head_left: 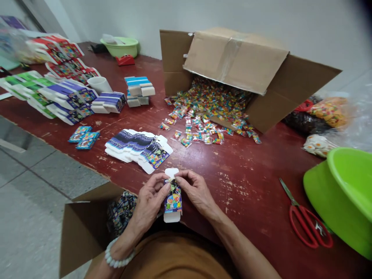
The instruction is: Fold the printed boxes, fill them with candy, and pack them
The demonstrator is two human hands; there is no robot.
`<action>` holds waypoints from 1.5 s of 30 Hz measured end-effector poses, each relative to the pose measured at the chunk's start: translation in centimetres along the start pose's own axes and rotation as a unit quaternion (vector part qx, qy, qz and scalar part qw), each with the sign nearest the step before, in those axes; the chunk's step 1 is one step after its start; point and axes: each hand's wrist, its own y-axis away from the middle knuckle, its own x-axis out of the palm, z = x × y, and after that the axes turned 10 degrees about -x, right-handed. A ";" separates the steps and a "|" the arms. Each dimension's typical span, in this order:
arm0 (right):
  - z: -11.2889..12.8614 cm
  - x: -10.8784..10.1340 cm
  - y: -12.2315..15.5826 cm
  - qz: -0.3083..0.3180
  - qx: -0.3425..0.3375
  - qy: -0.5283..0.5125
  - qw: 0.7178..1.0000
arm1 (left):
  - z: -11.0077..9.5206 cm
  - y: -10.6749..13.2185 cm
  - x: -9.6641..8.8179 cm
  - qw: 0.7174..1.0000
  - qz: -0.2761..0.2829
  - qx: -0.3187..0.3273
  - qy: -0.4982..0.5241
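Note:
Between my two hands is a small purple printed candy box (173, 202), held at the table's front edge with white flaps out at its top and bottom. My left hand (148, 197) pinches its upper left side. At the upper right, the thumb and fingers of my right hand (197, 190) grip near the top flap. Just beyond them lies a fanned stack of flat purple box blanks (136, 147). Farther off, small wrapped candies (200, 130) spill onto the table from a large cardboard carton (235, 58) on its side.
Red scissors (309, 224) and a green basin (328, 193) are at the right. Two blue boxes (87, 140) lie left, before stacked purple boxes (69, 95), green ones (31, 87) and red ones (59, 48). Below the edge, an open carton (80, 232) holds dark packets.

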 end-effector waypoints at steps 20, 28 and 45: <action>0.7 -0.4 -0.6 0.035 0.029 -0.108 0.993 | 0.1 0.1 0.1 0.970 0.137 -0.173 0.098; 1.4 -1.1 -0.5 0.109 0.008 -0.010 0.994 | 0.6 -0.1 1.2 0.969 0.122 -0.191 0.101; 1.8 -2.2 -0.8 0.147 -0.070 0.109 0.981 | 1.6 -1.1 0.0 0.988 0.098 -0.119 -0.019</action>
